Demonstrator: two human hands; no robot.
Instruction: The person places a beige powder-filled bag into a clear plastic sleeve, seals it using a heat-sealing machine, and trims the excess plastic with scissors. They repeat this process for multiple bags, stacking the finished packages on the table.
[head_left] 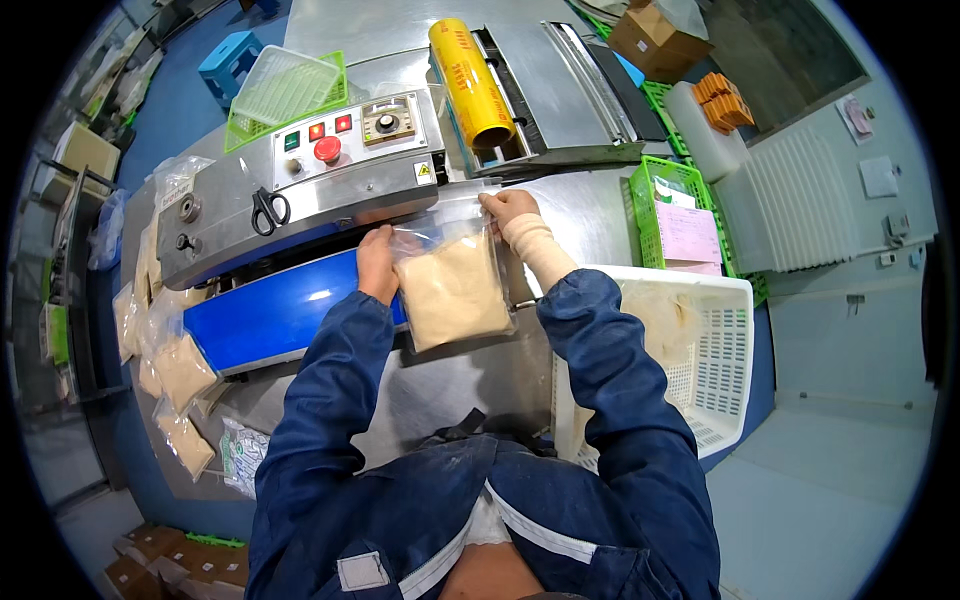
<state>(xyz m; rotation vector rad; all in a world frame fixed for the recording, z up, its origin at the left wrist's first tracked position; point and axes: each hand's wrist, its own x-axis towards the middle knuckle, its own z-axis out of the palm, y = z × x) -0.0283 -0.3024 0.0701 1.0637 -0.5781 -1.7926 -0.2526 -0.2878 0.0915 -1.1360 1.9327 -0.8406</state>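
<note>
A clear plastic bag of beige powder [455,292] hangs between my hands at the right end of the sealing machine [330,195]. My left hand [377,266] is closed on the bag's left edge near the top. With thumb and fingers pinched, my right hand [513,208] grips its upper right corner. The bag's unfilled top lies beside the machine's front end, and I cannot tell whether its edge is in the sealing slot. The blue conveyor belt [275,318] runs to the left under my left forearm.
Filled bags [183,370] lie piled at the belt's left end. A white basket [735,375] stands at my right. Black scissors [268,211] rest on the machine. Behind are a yellow film roll [470,80] on a wrapping machine and a green basket [650,225] with pink paper.
</note>
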